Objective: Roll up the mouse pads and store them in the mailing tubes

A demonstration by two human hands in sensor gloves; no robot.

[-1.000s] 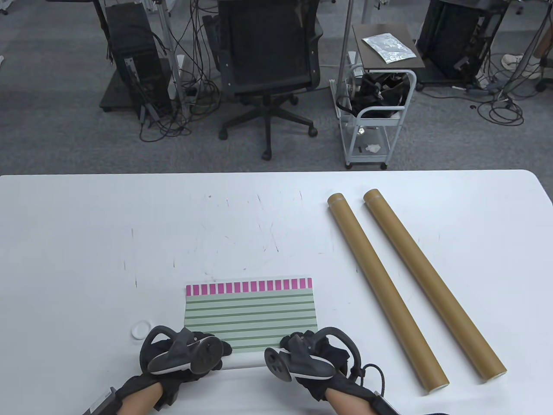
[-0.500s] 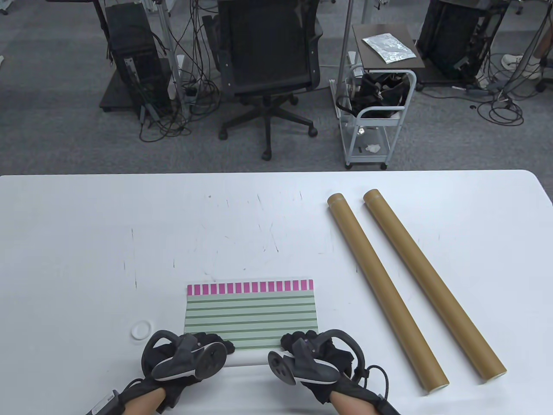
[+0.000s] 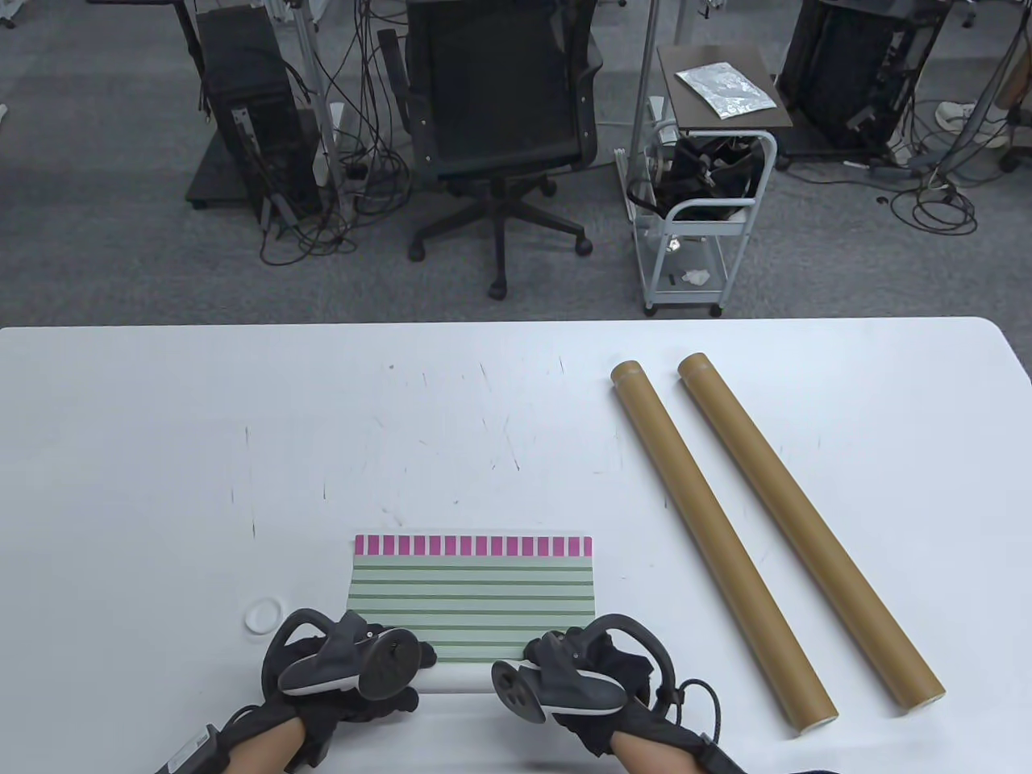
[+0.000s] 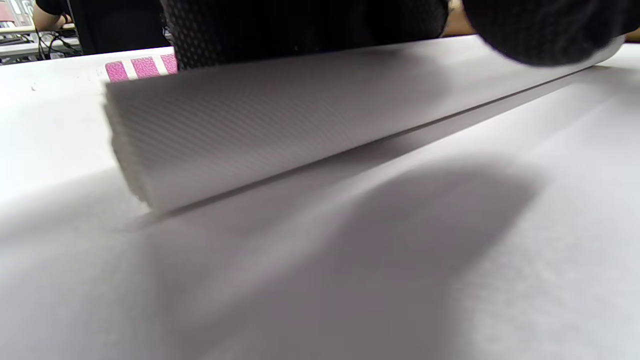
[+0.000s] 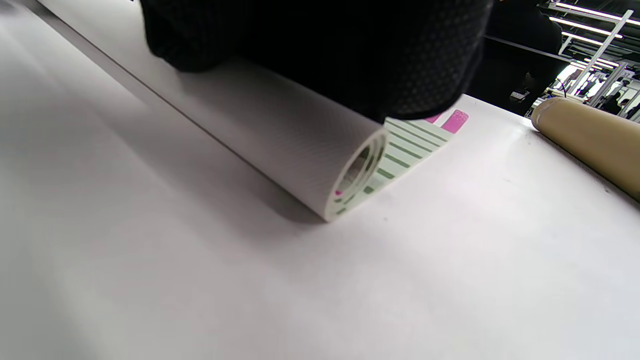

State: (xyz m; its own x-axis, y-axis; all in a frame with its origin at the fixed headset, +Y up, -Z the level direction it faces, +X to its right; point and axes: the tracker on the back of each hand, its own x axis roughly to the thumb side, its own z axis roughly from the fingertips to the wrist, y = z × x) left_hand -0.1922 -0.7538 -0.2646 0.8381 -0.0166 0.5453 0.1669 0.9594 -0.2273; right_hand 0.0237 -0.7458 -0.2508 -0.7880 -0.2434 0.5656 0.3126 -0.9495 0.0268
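On the white table [image 3: 161,451], near its front edge, my left hand [image 3: 343,665] and right hand [image 3: 576,673] curl over the half-rolled mouse pad [image 3: 472,601] (white backing outward), and I should press evenly so both ends wind tight and square.

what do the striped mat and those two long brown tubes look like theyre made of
Mouse pad: likely foam or rubber, since it rolls into thick soft layers; matte printed top, white finely textured underside. Mailing tubes: apparently cardboard, matte kraft-brown, rigid and straight.
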